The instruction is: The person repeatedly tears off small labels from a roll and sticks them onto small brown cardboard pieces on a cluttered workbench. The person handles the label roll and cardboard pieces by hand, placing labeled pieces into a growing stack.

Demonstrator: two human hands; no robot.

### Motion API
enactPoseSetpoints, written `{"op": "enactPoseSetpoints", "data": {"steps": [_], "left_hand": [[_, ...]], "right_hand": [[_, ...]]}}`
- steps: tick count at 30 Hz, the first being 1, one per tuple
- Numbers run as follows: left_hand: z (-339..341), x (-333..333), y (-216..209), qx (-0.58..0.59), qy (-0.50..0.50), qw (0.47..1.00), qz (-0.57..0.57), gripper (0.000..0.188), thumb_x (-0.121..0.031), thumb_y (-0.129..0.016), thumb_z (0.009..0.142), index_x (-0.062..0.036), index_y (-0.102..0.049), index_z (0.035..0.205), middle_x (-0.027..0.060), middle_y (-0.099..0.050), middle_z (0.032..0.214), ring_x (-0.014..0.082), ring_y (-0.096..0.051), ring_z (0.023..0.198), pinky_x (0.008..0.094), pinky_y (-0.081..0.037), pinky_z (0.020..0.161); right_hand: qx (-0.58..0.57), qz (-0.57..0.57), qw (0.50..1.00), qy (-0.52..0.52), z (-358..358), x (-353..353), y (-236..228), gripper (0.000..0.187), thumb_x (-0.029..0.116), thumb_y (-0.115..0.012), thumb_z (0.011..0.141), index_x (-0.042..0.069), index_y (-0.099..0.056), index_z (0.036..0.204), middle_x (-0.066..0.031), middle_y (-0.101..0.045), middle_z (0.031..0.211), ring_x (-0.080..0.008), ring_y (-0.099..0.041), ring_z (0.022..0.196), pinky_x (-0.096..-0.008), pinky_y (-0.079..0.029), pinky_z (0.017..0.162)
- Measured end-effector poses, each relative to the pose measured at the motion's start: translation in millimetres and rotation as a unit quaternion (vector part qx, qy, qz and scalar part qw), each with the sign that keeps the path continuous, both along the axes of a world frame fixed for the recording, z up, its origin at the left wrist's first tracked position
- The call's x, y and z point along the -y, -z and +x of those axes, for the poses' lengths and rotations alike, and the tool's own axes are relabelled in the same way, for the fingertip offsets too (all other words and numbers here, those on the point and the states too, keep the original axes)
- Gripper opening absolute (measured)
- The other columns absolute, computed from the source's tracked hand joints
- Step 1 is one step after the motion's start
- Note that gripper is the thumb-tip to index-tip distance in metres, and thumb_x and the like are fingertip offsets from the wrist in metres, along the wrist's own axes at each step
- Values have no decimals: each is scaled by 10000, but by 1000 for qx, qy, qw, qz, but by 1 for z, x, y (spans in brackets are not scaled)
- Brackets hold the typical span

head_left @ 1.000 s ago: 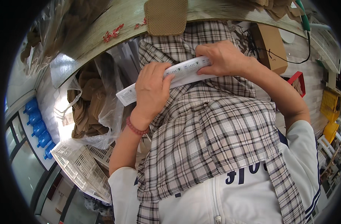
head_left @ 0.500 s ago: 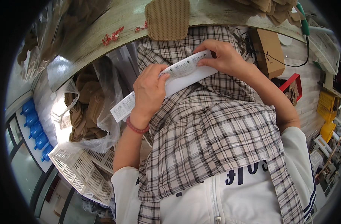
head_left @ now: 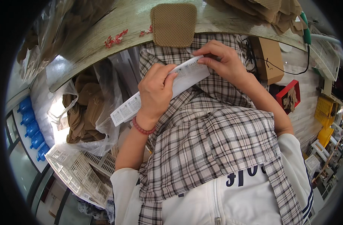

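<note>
A long white strip of printed labels [head_left: 125,111] lies slantwise above my lap, over my checked apron [head_left: 224,131]. My left hand [head_left: 154,90] is wrapped round its middle, thumb on top. At the strip's upper right end, my right hand [head_left: 225,62] pinches the edge between thumb and forefinger, and the strip curls there. Whether a single label is lifting off is too small to tell. Just beyond the hands, a tan mesh fabric piece [head_left: 174,25] with rounded corners overhangs the table's front edge.
Tan pieces are piled on the table [head_left: 137,28] at the far right, beside a green-handled tool [head_left: 306,33]. Left of my lap stand a plastic bag of brown pieces [head_left: 87,108] and a white crate [head_left: 75,172]. A cardboard box [head_left: 269,56] and red box [head_left: 297,93] are on the right.
My right hand has shifted slightly left along the strip, and the strip's right end now curls up at its fingertips. The left hand still grips the middle, a little further right.
</note>
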State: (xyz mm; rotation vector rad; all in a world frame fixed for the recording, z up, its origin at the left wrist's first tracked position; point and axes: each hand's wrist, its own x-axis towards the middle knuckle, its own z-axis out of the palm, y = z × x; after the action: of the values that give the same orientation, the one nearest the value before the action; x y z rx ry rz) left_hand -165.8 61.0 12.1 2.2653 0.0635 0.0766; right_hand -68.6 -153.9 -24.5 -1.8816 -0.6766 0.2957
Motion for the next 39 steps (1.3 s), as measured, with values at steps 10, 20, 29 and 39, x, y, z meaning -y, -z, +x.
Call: {"op": "enactPoseSetpoints", "data": {"steps": [10, 20, 29, 39], "left_hand": [[9, -7, -2, 8, 32, 999, -6, 176, -13, -740, 833, -12, -750, 1009, 83, -658, 828, 170, -630, 710, 280, -492, 653], [15, -9, 1, -11, 21, 997, -69, 103, -62, -741, 833, -28, -746, 930, 63, -640, 766, 178, -620, 638, 298, -469, 579], [15, -12, -6, -121, 0, 985, -119, 137, -57, -719, 863, 33, -733, 966, 36, -615, 784, 102, -569, 730, 248, -442, 671], [26, -25, -22, -255, 41, 948, -186, 157, -107, -735, 848, 26, -741, 931, 23, -667, 826, 86, -593, 780, 246, -459, 710]], "right_hand": [[-9, -17, 996, 85, -15, -10, -12, 161, 78, -804, 783, 84, -757, 937, -42, -663, 911, -174, -681, 784, -277, -564, 668], [85, -14, 989, 120, -22, -10, -5, 125, 64, -804, 745, 90, -746, 854, -36, -656, 870, -183, -666, 715, -277, -548, 601], [194, -21, 974, 111, -28, -10, -4, 129, 48, -793, 704, 91, -718, 800, -44, -653, 813, -200, -633, 674, -296, -500, 540], [312, 22, 949, 38, -61, 2, -59, 165, -6, -737, 684, 82, -688, 815, -44, -652, 823, -182, -580, 672, -287, -481, 596]]}}
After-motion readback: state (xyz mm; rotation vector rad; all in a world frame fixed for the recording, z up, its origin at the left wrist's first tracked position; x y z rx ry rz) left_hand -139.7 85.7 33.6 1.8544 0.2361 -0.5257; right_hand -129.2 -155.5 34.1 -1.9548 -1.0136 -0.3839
